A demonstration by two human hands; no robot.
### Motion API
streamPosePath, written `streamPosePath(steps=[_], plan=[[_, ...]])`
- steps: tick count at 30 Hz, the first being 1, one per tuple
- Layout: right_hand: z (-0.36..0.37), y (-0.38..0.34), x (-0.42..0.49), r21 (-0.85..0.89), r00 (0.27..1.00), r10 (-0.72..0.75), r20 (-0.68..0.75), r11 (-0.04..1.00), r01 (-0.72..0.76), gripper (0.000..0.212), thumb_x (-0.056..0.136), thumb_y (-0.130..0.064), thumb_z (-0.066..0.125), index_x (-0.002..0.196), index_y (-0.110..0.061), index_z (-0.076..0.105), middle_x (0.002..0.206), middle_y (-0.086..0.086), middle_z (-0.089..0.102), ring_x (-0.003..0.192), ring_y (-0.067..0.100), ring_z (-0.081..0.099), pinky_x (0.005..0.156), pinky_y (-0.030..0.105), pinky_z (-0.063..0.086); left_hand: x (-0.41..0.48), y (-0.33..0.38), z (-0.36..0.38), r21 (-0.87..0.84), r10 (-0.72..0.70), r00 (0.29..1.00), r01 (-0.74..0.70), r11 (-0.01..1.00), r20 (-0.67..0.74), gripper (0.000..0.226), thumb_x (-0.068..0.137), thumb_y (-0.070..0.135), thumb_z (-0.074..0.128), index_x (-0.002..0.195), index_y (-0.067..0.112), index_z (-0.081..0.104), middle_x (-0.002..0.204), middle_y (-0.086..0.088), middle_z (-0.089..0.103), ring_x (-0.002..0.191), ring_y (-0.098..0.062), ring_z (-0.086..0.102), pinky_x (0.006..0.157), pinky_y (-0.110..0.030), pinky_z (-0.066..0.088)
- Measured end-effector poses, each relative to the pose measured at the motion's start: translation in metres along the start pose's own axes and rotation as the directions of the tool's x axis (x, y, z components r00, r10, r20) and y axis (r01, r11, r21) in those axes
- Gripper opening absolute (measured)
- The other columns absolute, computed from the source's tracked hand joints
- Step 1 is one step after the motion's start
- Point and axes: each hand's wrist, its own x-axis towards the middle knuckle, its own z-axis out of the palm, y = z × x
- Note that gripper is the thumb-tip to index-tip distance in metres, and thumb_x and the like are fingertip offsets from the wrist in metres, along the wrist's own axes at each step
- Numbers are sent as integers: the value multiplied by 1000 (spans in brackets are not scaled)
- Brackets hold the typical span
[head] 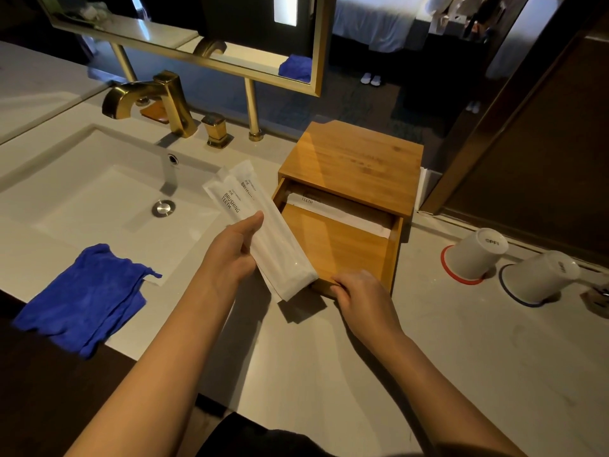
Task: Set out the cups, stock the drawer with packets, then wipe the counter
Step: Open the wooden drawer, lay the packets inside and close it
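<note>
- packets (280, 249): two or more long white toothbrush sachets, "BRUSHING TEETH" printed on them, stacked and held slanted just left of the open drawer; lower ends overlap the drawer's front left corner
- left hand (235, 249): grasping the packets mid-length, thumb on top, fingers underneath
- drawer (339, 245): pulled out of the wooden box (356, 156); wood floor mostly bare
- single packet (346, 214): lies flat across the back of the drawer, partly under the box top
- right hand (359, 295): at the drawer's front edge, fingers curled over it, gripping the front panel
- cups: two white cups upside down on the counter (461, 357), right of the box; near cup (474, 255) sits on a red-rimmed coaster (445, 262), far cup (540, 275) on a blue-rimmed coaster (507, 291); the cups are close together, and whether they touch cannot be told
- blue cloth (85, 295): crumpled, draped on the front left rim of the sink (99, 206), well apart from the box
- gold faucet (148, 97) behind the sink, separate gold handle (216, 130) to its right
- gold-framed mirror (197, 28) above, on gold posts; it reflects a blue cloth
</note>
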Motion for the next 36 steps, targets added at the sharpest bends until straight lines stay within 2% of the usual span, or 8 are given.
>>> streamPosePath(steps=[6,10,13,17,24,30,33,36], plan=[[-2,-3,1,-20,1000,22,21,1000,-22,21,93,-25,52,106,-17,67,103,6,64,92,17,55,76,27,47,-6,-2,2,19,11,1000,-11,1000,12,20,81,7,65,93,23,61,102,-5,70,97,-26,66,77,-47,56],[-5,-3,2,1,995,23,95,1000,-24,23,93,-28,52,109,-19,65,103,2,62,92,15,55,72,22,42,-3,-5,4,-37,1,1000,0,999,25,20,81,4,65,94,19,64,90,-3,75,93,-25,69,83,-49,54],[-16,-1,11,153,981,64,185,984,-93,23,94,-30,49,109,-21,65,95,-5,63,82,6,56,65,17,42,-1,-10,5,-27,-11,998,12,1000,56,19,80,5,66,91,21,66,82,-2,77,85,-23,72,81,-49,56],[-24,-15,34,387,986,143,84,907,-164,24,94,-33,48,108,-22,64,92,-10,63,83,4,57,70,21,48,-1,-18,12,-34,-23,996,26,999,86,21,80,5,65,95,20,67,88,-4,76,91,-25,71,78,-48,57],[-25,-33,60,485,979,139,151,853,-196,8,86,-24,62,92,-24,69,83,-14,61,84,6,60,68,21,49,-5,-21,14,-24,7,996,-5,1000,85,32,81,4,63,109,19,61,96,-4,75,89,-23,71,68,-43,59],[-50,-7,76,266,978,202,-58,947,-180,20,91,-18,55,107,-15,68,100,-1,65,86,10,54,65,18,41,-3,-12,-1,-126,-14,999,19,992,45,20,86,4,57,101,16,53,94,-11,75,93,-23,70,88,-50,52],[-56,7,83,73,973,231,-3,970,-230,26,94,-17,51,117,-14,63,116,4,64,100,21,58,78,30,48,-1,-5,-6,-175,-4,1000,6,985,14,31,84,4,60,109,17,48,100,-13,73,95,-25,69,85,-51,53],[-51,14,88,-98,978,205,42,975,-201,27,94,-13,49,117,-14,62,114,7,65,99,24,59,79,32,50,0,-2,-5,-213,11,1000,-8,977,12,28,83,1,60,101,18,46,97,-14,74,94,-25,70,82,-50,55]])
